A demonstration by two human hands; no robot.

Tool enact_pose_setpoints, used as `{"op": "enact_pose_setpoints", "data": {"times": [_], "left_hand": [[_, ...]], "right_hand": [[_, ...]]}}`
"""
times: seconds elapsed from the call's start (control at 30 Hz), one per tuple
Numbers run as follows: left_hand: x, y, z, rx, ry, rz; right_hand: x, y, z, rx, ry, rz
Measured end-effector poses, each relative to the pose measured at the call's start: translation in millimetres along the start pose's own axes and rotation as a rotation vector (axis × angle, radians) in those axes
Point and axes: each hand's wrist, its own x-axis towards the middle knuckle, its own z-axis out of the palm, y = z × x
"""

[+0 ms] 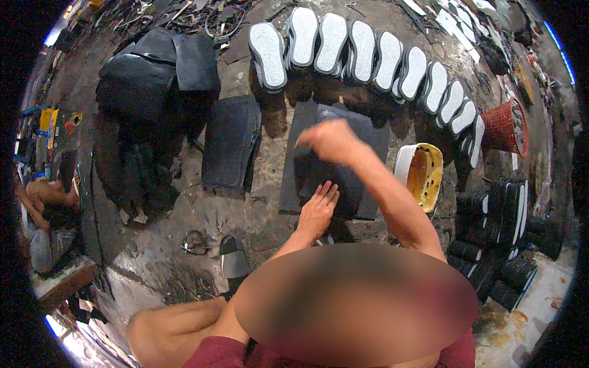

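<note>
My left hand (317,210) lies flat on the near part of a black sheet (343,187), its fingers stretched out toward the far side. Over the far left part of the sheet my right hand (334,142) is closed, with its forearm reaching across from the right. Whatever its fingers hold, if anything, is hidden. Under the right hand a smaller dark piece (350,116) shows at the sheet's far edge. To the right of the sheet stands a white tub (403,165) with yellowish-brown stuff and dark specks inside.
Stacks of white-topped shoe soles (362,52) curve along the far side to the right. A red basket (500,129) stands beyond them. Black sheets lie in a stack (230,144) and a larger heap (147,73) at left. A sandal (233,257) is near my leg. Another person (52,196) sits far left.
</note>
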Motion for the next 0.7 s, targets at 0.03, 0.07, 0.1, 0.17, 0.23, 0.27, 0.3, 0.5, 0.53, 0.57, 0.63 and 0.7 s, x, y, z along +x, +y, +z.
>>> {"op": "enact_pose_setpoints", "data": {"times": [0.03,0.07,0.1,0.17,0.23,0.27,0.3,0.5,0.53,0.57,0.63,0.7], "left_hand": [[2,0,0,0.025,-0.033,-0.018],[0,2,-1,-0.126,-0.174,-0.163],[2,1,-2,-0.124,-0.031,-0.115],[5,0,-5,-0.125,0.029,-0.088],[10,-4,-8,-0.08,0.082,0.015],[11,-5,-9,-0.083,0.016,0.002],[13,-5,-10,-0.077,0.038,0.0],[-15,33,11,-0.059,-0.021,-0.035],[-23,46,17,-0.25,-0.335,-0.264],[-35,57,22,-0.369,0.012,-0.164],[-41,73,30,-0.292,-0.364,-0.071],[-40,78,32,-0.232,-0.437,-0.114]], "right_hand": [[-9,-26,-1,-0.067,-0.152,-0.082],[-16,-41,-5,0.115,-0.123,-0.252],[-17,-45,-10,0.255,-0.181,-0.365],[-24,-34,-17,0.048,0.002,-0.121],[-24,12,-26,-0.041,0.252,0.323],[-23,33,-25,-0.016,0.33,0.425],[-24,47,-15,-0.026,0.23,0.485],[-81,-30,84,-0.058,0.246,0.085],[-89,-53,93,-0.081,0.171,0.121],[-95,-74,96,-0.115,0.26,0.097],[-106,-107,89,-0.122,0.259,0.085],[-114,-128,72,0.049,0.122,0.049]]}}
